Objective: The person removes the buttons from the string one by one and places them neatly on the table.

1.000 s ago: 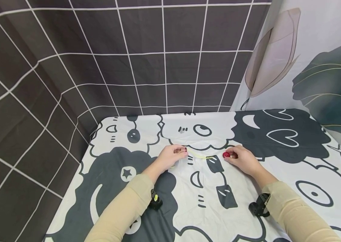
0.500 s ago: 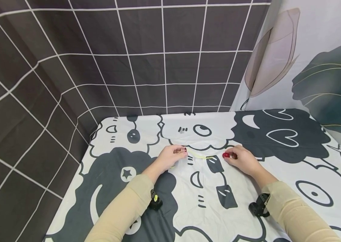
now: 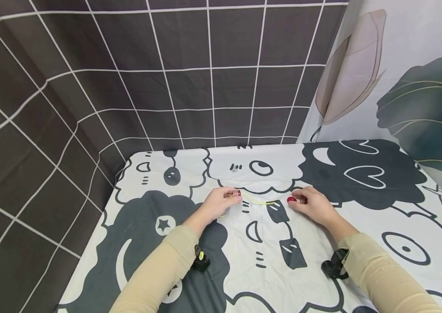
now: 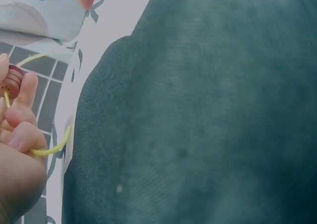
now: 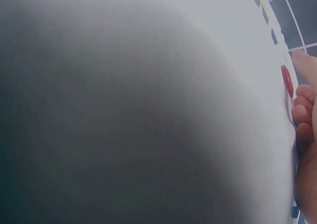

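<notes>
In the head view my left hand [image 3: 222, 202] pinches a small reddish ringed wooden bead [image 4: 14, 81]. A yellow cord [image 3: 258, 201] passes through it, seen more closely in the left wrist view, and a short loop of cord also emerges below the curled fingers. From the bead the cord runs right along the sheet, stopping short of my right hand [image 3: 313, 203]. That hand holds a small red round piece [image 3: 291, 199] at its thumb and fingertips. The right wrist view shows the red piece edge-on and partly cut off, so its exact contact there is unclear.
A sheet [image 3: 244, 269] printed with grey and white cartoon shapes covers the surface beneath both hands. Dark curtains with a white grid [image 3: 189, 87] rise behind and at left. A leaf-patterned white curtain [image 3: 393, 39] hangs at right.
The red round piece has turned in my right fingertips, from face-on to flatter. My left hand, the bead and the cord have hardly moved; the head view shifts slightly.
</notes>
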